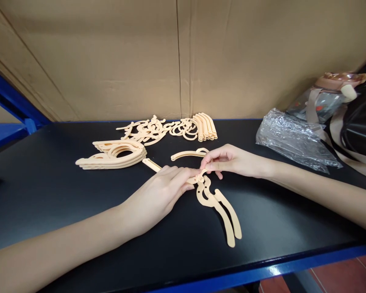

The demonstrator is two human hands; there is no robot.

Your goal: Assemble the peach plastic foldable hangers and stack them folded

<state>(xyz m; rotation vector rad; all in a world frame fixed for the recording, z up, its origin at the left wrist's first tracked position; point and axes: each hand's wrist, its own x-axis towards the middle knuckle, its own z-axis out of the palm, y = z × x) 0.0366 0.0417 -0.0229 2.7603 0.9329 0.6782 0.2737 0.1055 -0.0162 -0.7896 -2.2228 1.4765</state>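
Observation:
In the head view, my left hand (163, 187) is closed around a beige plastic hanger arm (151, 164), whose far end sticks out past the knuckles. My right hand (225, 160) pinches a small curved hanger piece (203, 171) against it, and the fingertips of both hands nearly meet. Just below the fingers lie loose hanger pieces (221, 211) with curved, holed ends, two long arms pointing towards me. Another hanger arm (187, 154) rests behind the hands, partly covered by the right fingers. How the held pieces join is hidden by my fingers.
Stacked folding hangers (112, 160) lie to the left. At the back are a heap of loose hanger pieces (149, 129) and a row of curved arms (205, 127). Clear plastic wrap (293, 138), a strapped bottle (326, 97) and a black bag (361, 122) occupy the right.

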